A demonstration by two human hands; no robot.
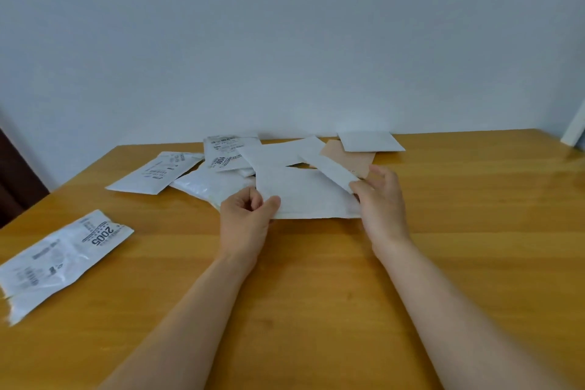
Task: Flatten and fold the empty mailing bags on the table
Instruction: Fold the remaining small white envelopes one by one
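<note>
While flat and apparently empty, white mailing bag [304,193] lies mid-table [316,294], in front of the bag pile [253,158]. Left hand [245,215] pinches its left edge, thumb on top; right hand [381,199] grips its right end, fingers curled round the flap.

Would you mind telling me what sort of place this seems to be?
Probably a plain room at home or in a small office: a wooden table against a bare wall, strewn with used mailing bags.

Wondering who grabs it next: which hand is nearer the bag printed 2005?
Left. The left hand pinches the white bag nearer the 2005 bag; the right hand holds its far end.
</note>
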